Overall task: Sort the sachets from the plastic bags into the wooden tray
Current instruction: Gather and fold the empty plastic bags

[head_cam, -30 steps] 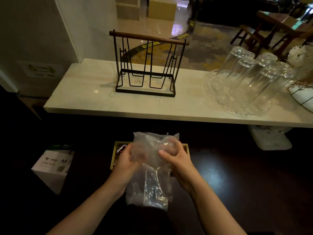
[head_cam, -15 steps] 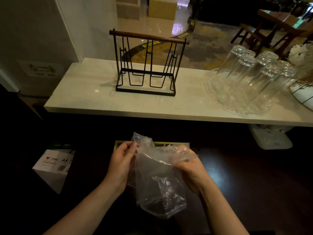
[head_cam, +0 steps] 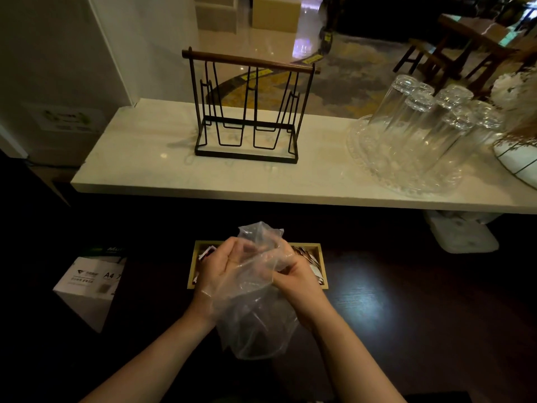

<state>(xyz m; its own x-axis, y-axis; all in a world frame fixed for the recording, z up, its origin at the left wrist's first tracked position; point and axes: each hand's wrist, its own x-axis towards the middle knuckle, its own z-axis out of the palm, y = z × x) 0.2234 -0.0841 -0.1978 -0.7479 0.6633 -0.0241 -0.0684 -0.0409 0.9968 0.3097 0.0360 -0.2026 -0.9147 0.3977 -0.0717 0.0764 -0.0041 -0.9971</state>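
Both sets of fingers are curled into thin, crinkled film. The left hand (head_cam: pixel 222 267) has its fingers bent inward, pinching the upper part of a clear plastic bag (head_cam: pixel 255 309), and the right hand (head_cam: pixel 293 279) is closed on the same bag from the other side, its fingers partly veiled by the film. The bag is soft and wrinkled, its mouth bunched into a peak above the knuckles and its body hanging slack below the wrists in a rounded, see-through pouch. I cannot tell whether anything is left inside it.

Just behind the hands sits the wooden tray (head_cam: pixel 321 258), a pale rectangular frame lying on a dark, glossy surface. Small flat sachets (head_cam: pixel 311 261) lie piled in its right end, and a few more show at its left end beside the left thumb; the middle is hidden by the hands and bag.

To the left, lower down, stands a white cardboard box (head_cam: pixel 88 286) printed with "A4". Above everything runs a pale stone counter (head_cam: pixel 139 158) with a smooth, veined top. On it stands a black wire rack (head_cam: pixel 247 112) with a round wooden bar across its top, and to the right a cluster of clear drinking glasses (head_cam: pixel 421 123), upturned on a patterned glass platter (head_cam: pixel 377 170).
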